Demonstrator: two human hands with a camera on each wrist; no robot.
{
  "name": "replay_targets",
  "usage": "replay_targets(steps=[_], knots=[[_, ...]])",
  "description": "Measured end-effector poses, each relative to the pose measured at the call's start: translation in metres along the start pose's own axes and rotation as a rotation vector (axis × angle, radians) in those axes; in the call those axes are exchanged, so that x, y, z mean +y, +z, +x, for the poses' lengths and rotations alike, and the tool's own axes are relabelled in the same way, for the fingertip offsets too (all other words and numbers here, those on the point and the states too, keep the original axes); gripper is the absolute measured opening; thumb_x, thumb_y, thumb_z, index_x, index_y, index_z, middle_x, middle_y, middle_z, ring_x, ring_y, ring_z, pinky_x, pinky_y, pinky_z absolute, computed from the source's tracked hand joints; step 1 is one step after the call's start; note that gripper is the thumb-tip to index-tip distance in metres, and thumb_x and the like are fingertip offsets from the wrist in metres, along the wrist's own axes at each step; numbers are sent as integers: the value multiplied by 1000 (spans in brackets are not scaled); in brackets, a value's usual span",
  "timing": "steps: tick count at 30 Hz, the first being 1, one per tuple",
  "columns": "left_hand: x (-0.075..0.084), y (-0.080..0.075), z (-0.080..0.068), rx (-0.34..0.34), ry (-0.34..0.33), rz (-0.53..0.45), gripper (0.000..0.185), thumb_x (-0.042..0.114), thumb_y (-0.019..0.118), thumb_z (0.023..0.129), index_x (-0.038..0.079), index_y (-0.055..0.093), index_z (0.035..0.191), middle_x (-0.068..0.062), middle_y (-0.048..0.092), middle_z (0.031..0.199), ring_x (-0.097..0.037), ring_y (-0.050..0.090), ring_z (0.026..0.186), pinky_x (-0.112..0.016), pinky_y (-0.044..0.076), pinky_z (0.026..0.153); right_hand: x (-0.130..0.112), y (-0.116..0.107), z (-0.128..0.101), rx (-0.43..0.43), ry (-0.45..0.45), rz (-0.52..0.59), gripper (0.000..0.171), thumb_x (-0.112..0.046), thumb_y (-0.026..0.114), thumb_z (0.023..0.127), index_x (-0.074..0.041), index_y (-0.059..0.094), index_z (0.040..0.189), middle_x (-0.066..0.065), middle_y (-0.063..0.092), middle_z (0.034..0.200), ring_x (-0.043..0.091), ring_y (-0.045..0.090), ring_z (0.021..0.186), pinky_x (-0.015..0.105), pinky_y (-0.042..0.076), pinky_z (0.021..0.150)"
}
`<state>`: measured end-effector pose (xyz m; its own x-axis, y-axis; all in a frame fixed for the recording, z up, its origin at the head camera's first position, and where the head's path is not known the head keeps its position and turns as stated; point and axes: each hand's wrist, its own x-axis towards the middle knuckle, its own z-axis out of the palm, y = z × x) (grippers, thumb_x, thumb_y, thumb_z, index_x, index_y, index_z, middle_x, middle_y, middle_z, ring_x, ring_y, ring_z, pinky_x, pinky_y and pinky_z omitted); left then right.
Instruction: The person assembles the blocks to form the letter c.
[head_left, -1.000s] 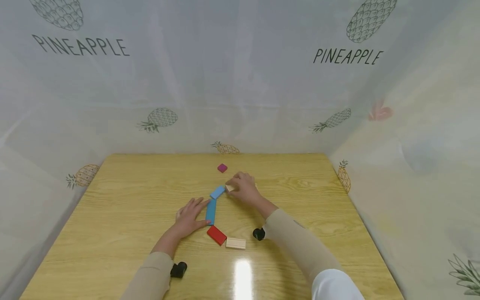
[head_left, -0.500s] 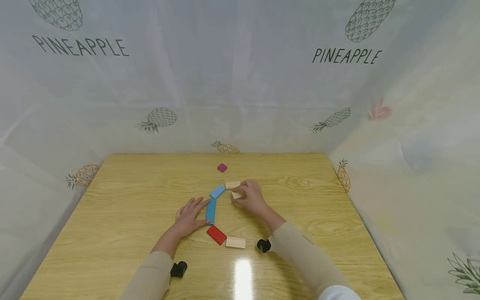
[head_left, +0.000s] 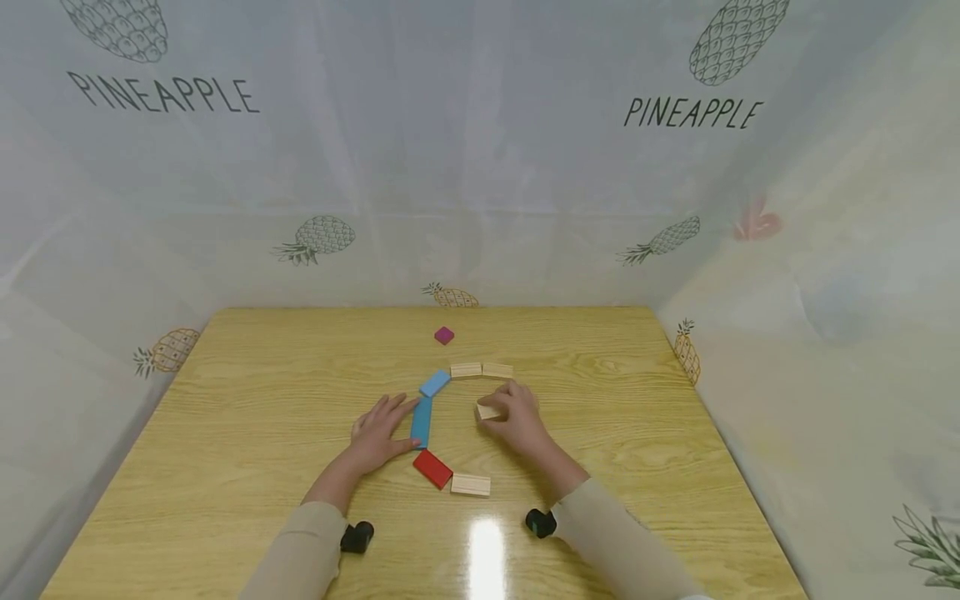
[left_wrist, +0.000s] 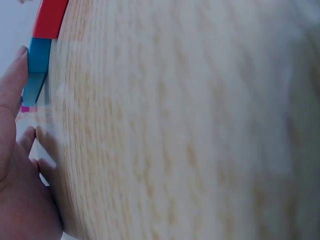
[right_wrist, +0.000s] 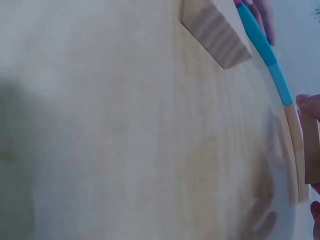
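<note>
My right hand [head_left: 517,421] pinches a plain wooden block [head_left: 487,412] on the inner side of the curved row; the right wrist view shows this wooden block [right_wrist: 311,147] between the fingers. My left hand [head_left: 381,433] rests at the row's left side, fingers extended, its index finger and thumb touching a blue block [head_left: 422,422]. Beyond that lies a light blue block [head_left: 435,383], followed by one wooden block [head_left: 466,370] and another wooden block [head_left: 497,370], end to end. Toward me, a red block [head_left: 432,468] meets the near wooden block [head_left: 471,485].
A purple block [head_left: 445,336] lies apart near the far side of the wooden table [head_left: 262,375]. Pineapple-printed cloth [head_left: 480,167] hangs behind the table and at both sides. Black wrist cameras sit by both sleeves.
My right hand has moved toward me and to the right with the wooden block, uncovering the two wooden blocks at the far end. My left hand has stayed in place.
</note>
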<state>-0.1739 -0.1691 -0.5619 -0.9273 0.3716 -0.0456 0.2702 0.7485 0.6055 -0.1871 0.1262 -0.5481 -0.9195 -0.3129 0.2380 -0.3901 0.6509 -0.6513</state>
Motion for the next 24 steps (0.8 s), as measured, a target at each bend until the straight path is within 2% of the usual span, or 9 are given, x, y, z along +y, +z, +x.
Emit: replay_targets(steps=[13, 19, 24], knots=[[-2, 1, 0, 14, 23, -3, 74, 43, 69, 89, 15, 39, 151, -18, 27, 156, -43, 10, 144, -68, 13, 102, -1, 0, -38, 59, 60, 85, 32, -17, 85, 77, -15, 75, 107, -5, 53, 100, 19, 42, 94, 47, 27, 91], [-3, 1, 1, -1, 11, -2, 76, 45, 69, 89, 16, 38, 151, -16, 25, 157, -42, 8, 145, -68, 12, 102, -2, 0, -51, 69, 102, 105, 32, -17, 85, 77, -17, 76, 107, -7, 52, 101, 19, 43, 99, 48, 27, 93], [-3, 2, 2, -9, 0, 3, 76, 45, 69, 89, 17, 37, 152, -15, 25, 158, -41, 8, 145, -68, 12, 102, -7, -2, -61, 74, 135, 139, 33, -17, 86, 76, -18, 76, 106, -9, 51, 99, 19, 42, 98, 46, 27, 90]])
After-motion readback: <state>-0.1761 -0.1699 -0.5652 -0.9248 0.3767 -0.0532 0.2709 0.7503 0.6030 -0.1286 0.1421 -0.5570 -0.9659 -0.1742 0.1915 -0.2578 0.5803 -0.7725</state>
